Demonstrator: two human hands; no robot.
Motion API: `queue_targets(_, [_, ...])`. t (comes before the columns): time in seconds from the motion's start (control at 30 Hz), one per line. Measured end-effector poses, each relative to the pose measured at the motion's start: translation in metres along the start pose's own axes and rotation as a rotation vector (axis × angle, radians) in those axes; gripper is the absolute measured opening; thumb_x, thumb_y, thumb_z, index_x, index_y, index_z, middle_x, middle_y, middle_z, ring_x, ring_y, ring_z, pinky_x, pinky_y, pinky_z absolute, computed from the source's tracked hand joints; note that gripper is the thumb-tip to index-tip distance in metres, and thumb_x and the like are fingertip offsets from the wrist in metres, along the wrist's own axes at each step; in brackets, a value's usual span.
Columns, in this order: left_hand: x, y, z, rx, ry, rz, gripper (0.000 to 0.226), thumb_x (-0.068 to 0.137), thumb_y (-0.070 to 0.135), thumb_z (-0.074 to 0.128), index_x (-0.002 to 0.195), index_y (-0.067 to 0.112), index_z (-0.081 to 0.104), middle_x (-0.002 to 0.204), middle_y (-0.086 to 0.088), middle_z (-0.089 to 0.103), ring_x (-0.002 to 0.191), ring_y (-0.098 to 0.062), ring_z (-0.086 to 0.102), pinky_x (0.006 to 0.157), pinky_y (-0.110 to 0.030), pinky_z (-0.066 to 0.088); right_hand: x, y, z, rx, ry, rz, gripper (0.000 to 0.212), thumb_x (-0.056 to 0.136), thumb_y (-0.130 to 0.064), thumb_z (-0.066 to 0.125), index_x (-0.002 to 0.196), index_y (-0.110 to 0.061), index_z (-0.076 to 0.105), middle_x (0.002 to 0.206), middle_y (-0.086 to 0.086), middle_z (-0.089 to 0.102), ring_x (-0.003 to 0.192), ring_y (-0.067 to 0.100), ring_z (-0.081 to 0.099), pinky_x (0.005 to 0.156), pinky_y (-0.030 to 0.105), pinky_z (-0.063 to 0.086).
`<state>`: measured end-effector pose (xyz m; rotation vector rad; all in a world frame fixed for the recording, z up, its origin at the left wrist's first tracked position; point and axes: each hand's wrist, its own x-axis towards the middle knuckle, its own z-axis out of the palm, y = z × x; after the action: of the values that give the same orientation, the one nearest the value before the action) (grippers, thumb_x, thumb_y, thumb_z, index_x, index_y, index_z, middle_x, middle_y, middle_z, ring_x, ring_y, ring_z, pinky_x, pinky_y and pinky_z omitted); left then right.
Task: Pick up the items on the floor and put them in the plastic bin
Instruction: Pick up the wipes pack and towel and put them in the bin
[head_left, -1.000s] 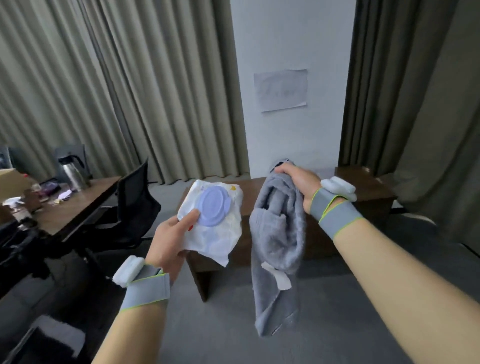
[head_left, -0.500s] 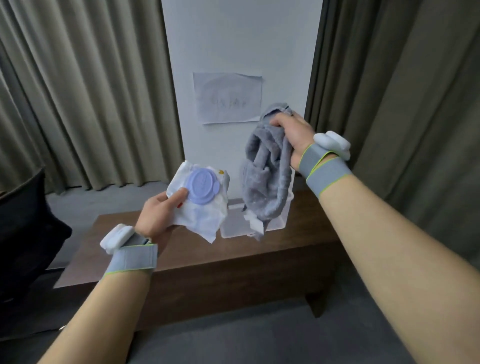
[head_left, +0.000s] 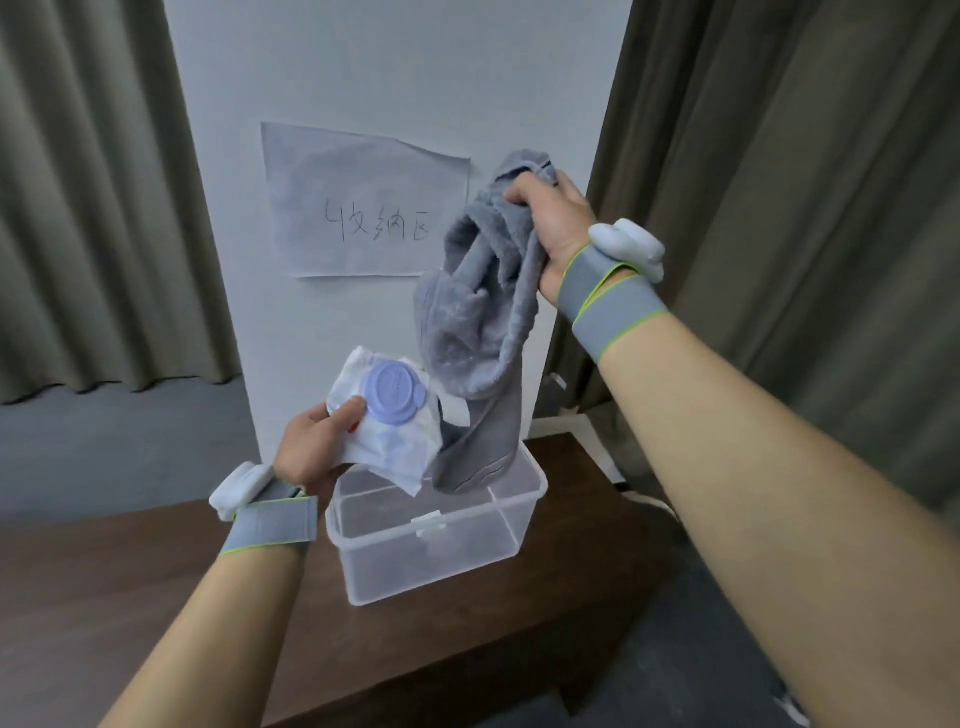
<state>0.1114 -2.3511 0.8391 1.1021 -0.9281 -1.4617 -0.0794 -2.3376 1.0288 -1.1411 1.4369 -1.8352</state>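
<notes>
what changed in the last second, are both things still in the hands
The person walked up to the clear plastic bin on the wooden table. The grey towel now hangs with its lower end at the bin's opening. Unchanged: right hand grips the towel, left hand the wipes pack.

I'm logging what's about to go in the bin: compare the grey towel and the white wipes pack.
The grey towel is plush cloth hanging limp in long folds; the white wipes pack is a crinkly pouch with a round lilac lid. The towel is far larger. The right hand grips the towel high; the left hand pinches the pack lower. Both hang above the clear plastic bin.
</notes>
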Motion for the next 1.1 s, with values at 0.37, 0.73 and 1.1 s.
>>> queue_targets(0.37, [0.079,-0.049,0.003,0.150,0.154,-0.167,0.019,0.085,0.002,0.057,0.066,0.006,0.057,0.073,-0.013,0.054,0.062,-0.024,0.053,0.043,-0.024,0.051,0.056,0.138,0.004,-0.182,-0.148,0.295,0.006,0.072,-0.014,0.061,0.067,-0.016,0.059,0.072,0.007,0.058,0.074,0.023,0.056,0.072,0.034,0.050])
queue_targets(0.73, [0.122,-0.118,0.055,0.430,0.296,-0.249,0.022,0.043,0.031,0.061,0.055,0.013,0.059,0.075,-0.016,0.055,0.077,-0.023,0.051,0.073,-0.039,0.047,0.114,0.270,-0.027,-0.755,-0.586,0.338,0.009,0.090,-0.019,0.050,0.085,-0.013,0.055,0.094,0.009,0.054,0.085,0.020,0.046,0.062,0.024,0.031])
queue_targets(1.1, [0.140,-0.146,0.068,0.788,0.224,-0.474,0.026,0.087,-0.002,0.051,0.108,0.010,0.061,0.087,-0.013,0.052,0.072,-0.021,0.049,0.061,-0.026,0.042,0.133,0.307,-0.071,-0.847,-0.684,0.388,0.026,0.084,-0.024,0.056,0.106,-0.018,0.068,0.114,0.007,0.068,0.110,0.026,0.061,0.091,0.026,0.044])
